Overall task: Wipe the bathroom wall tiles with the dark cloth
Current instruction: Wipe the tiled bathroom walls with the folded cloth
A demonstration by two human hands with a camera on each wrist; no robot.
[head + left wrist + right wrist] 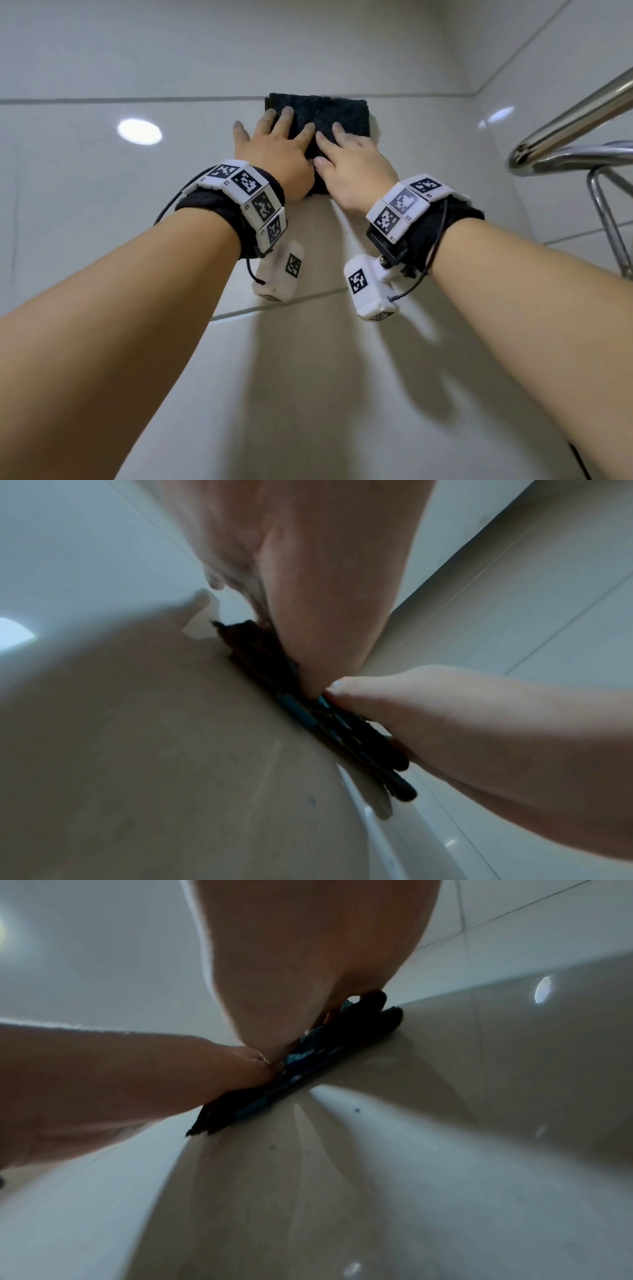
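Note:
A folded dark cloth [335,114] lies flat against the glossy pale wall tiles [102,205], just under a horizontal grout line. My left hand [277,144] presses its left half with straight, spread fingers. My right hand [349,154] presses the right half the same way, its thumb meeting the left hand. In the left wrist view the cloth [342,729] shows edge-on as stacked dark and blue layers under my left palm [325,588], with the right hand [462,723] beside it. The right wrist view has the cloth [308,1064] squeezed between both hands and the tile.
A chrome rail [575,123] with a bracket juts out from the side wall at the right, close to my right forearm. A room corner runs up beyond the cloth at the right. A ceiling light reflects on the tile [139,131] at the left.

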